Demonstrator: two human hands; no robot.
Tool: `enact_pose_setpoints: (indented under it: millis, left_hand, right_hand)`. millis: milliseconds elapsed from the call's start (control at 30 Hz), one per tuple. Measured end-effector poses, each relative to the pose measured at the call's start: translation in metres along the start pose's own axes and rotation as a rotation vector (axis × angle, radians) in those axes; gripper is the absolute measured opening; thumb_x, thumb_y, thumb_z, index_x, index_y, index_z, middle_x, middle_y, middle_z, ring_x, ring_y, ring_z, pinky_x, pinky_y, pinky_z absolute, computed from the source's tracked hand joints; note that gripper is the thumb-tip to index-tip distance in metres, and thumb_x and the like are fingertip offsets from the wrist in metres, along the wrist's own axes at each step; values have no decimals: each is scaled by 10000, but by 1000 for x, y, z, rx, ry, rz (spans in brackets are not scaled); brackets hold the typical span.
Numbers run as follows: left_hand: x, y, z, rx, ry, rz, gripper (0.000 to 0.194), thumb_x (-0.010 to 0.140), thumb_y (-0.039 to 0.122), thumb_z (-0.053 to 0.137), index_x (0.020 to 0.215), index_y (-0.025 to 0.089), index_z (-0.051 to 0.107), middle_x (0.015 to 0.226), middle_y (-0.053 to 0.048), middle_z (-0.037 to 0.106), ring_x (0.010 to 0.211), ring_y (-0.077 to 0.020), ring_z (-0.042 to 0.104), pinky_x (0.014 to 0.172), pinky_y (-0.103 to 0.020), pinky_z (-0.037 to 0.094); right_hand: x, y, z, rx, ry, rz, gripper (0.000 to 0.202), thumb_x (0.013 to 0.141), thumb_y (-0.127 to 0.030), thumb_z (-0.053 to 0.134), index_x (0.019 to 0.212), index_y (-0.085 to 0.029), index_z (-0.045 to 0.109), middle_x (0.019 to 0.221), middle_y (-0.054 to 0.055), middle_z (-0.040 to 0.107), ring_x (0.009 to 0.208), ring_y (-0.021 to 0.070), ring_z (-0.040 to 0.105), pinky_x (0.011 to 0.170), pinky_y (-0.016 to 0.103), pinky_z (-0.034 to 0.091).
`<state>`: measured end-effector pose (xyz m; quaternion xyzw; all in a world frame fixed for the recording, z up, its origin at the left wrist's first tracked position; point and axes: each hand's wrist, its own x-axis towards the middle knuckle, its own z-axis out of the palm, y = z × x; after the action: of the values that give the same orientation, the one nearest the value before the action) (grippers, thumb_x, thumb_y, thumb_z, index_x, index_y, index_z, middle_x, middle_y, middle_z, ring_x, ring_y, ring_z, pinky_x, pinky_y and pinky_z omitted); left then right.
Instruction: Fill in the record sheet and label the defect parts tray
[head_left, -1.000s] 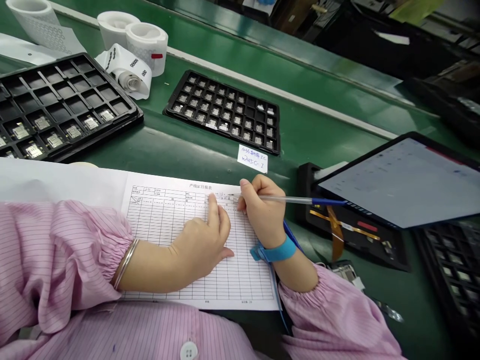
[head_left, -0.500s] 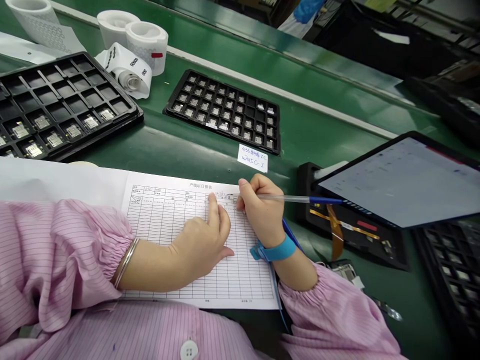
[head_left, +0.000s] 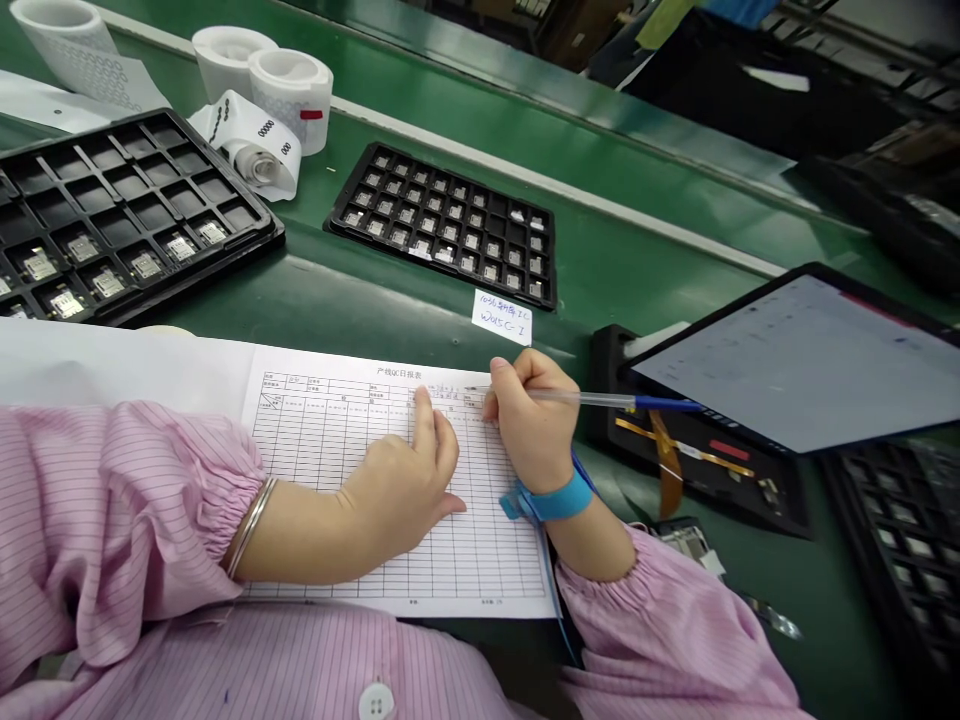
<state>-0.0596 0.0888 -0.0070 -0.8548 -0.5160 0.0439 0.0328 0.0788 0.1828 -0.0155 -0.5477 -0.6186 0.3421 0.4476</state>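
A printed form [head_left: 480, 560] with a ruled grid lies before me, some handwriting in its top rows. My left hand [head_left: 409, 480] rests on it, holding nothing, its index finger stretched toward the header rows and the thumb apart. Pinched in my right hand [head_left: 536, 415] is a pen [head_left: 615, 399] with a clear barrel and blue end; its tip is at the form's upper right rows. A blue band [head_left: 559, 498] circles my right wrist. Just above the form sits a small handwritten label [head_left: 502, 317].
Black trays of small parts stand at left [head_left: 135, 210], at centre [head_left: 450, 220] and at right [head_left: 907, 530]. White tape rolls [head_left: 292, 95] are at the upper left. A tablet [head_left: 810, 360] leans over a black holder [head_left: 705, 480] on the right.
My right hand has moved slightly right along the top rows with the pen, whose tip is now more visible. My left hand has stayed in place.
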Motion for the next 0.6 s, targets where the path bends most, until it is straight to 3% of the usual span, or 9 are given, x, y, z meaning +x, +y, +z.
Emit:
enact_pose_setpoints:
  millis: [600]
  left_hand:
    - [0,0,0,8,17,-4,783,886,628,381,1346,-4,427,1391,-374,282,416,-121,508,368,-261,345]
  right_hand:
    - [0,0,0,-49,4,-22,383,831,-206,562,524,-215,332,388,-73,435,383,84,389,455,244,350]
